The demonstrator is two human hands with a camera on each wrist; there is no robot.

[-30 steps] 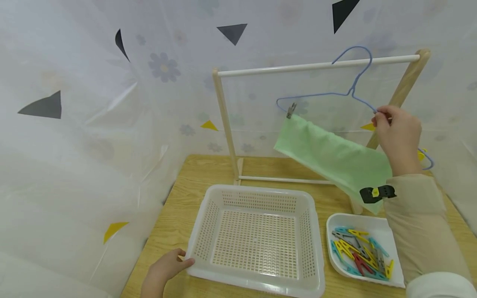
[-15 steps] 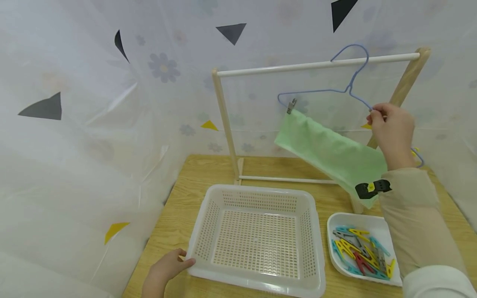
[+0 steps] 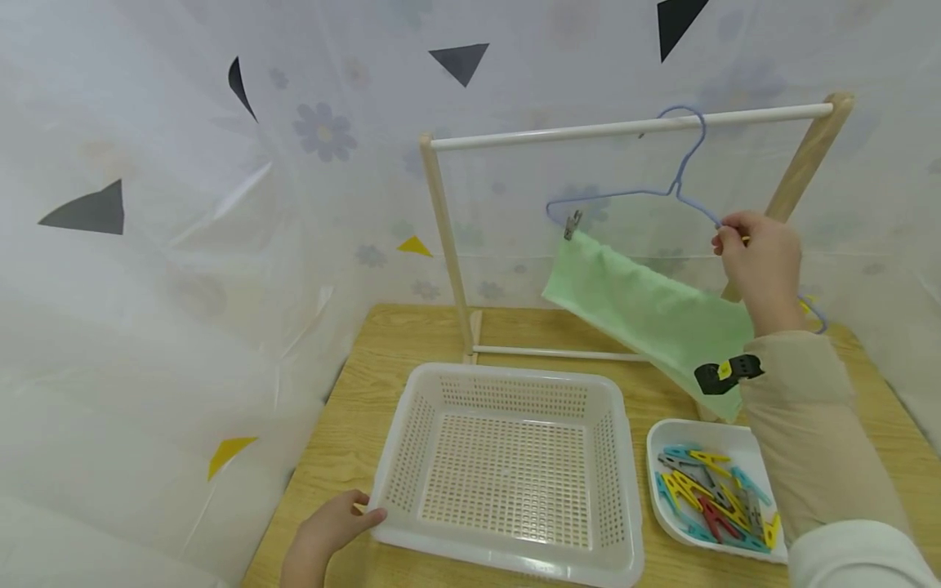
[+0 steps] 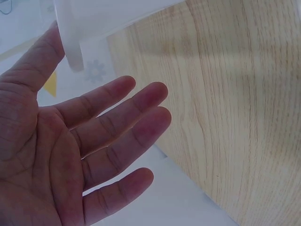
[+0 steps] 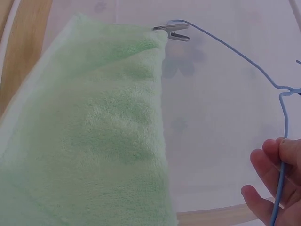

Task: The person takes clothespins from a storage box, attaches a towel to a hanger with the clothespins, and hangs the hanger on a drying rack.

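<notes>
My right hand [image 3: 760, 257] pinches the right arm of a blue wire clothes hanger [image 3: 610, 195]. The hanger's hook curves over the white rail [image 3: 559, 133] of a small wooden drying rack. A grey clothes peg [image 3: 572, 224] clips one corner of a pale green towel [image 3: 647, 302] to the hanger's left end; the towel slants down to the right. At its other end the towel passes behind my right wrist. In the left wrist view my left hand [image 4: 61, 141] has its fingers spread, with the thumb touching the edge of the white plastic basket [image 4: 108, 16].
The white basket [image 3: 515, 377] stands in front of the rack. To its right, a white tray [image 3: 665, 426] holds several coloured pegs, partly hidden by my right sleeve. Part of another blue hanger [image 3: 822, 314] shows behind that forearm. The rack's right upright [image 3: 804, 163] stands close by.
The hanger and towel have moved left with my right hand. The hook has dropped, and its tip now shows below the rail on the far side. My left hand stays at the basket.
</notes>
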